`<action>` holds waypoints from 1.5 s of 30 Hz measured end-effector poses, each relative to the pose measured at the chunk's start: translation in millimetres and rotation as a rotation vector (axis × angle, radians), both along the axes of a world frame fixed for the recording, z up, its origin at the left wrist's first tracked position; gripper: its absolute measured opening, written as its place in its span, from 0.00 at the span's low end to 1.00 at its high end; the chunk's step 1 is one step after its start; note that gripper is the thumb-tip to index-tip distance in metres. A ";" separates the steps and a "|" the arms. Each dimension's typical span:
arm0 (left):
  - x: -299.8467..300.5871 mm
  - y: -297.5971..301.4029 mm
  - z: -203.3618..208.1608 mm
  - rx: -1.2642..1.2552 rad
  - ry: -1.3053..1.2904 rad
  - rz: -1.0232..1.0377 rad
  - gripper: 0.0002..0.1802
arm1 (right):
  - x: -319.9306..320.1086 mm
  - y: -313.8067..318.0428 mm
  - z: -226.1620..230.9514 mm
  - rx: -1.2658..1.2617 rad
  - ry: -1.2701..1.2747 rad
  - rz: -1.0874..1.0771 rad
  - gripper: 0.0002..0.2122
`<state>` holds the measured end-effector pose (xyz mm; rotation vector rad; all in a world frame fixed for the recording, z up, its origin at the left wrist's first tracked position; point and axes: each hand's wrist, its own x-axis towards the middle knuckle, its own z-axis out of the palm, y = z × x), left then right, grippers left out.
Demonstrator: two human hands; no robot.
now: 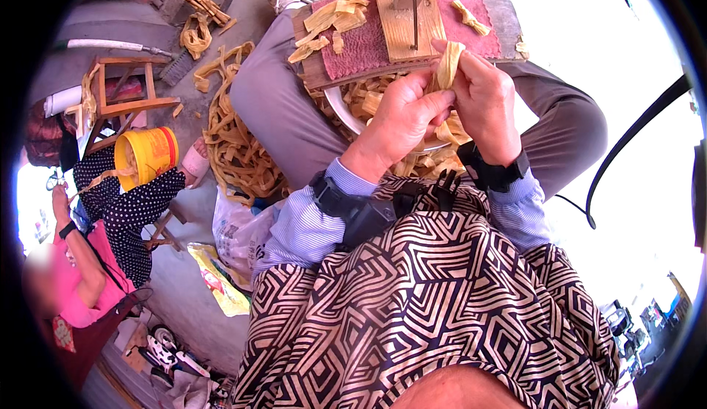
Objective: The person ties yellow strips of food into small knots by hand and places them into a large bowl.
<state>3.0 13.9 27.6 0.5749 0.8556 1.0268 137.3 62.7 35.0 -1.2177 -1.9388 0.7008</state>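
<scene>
Pinching the pale yellow, folded, ribbon-like strip between left hand and right hand, by the near edge of the flat grey-brown wooden board. Best to grip close to the fold, tensioning evenly to avoid tearing.

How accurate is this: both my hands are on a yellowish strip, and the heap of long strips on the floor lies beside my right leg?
Wrong side: the head view shows the heap of long strips beside your left leg. The rest stands: your left hand and right hand are both on the yellowish strip.
</scene>
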 end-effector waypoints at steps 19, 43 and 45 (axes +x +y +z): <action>-7.4 0.7 1.0 0.585 0.989 0.006 0.26 | 18.2 -10.7 -36.2 -0.904 0.753 0.189 0.08; -7.1 -33.2 1.1 -0.399 -0.150 0.030 0.14 | 4.4 -18.0 -36.3 -0.761 0.978 -0.124 0.03; -11.8 -41.1 -8.5 -0.397 -0.337 -0.023 0.14 | 15.6 -13.5 -17.6 -1.024 1.194 -0.034 0.04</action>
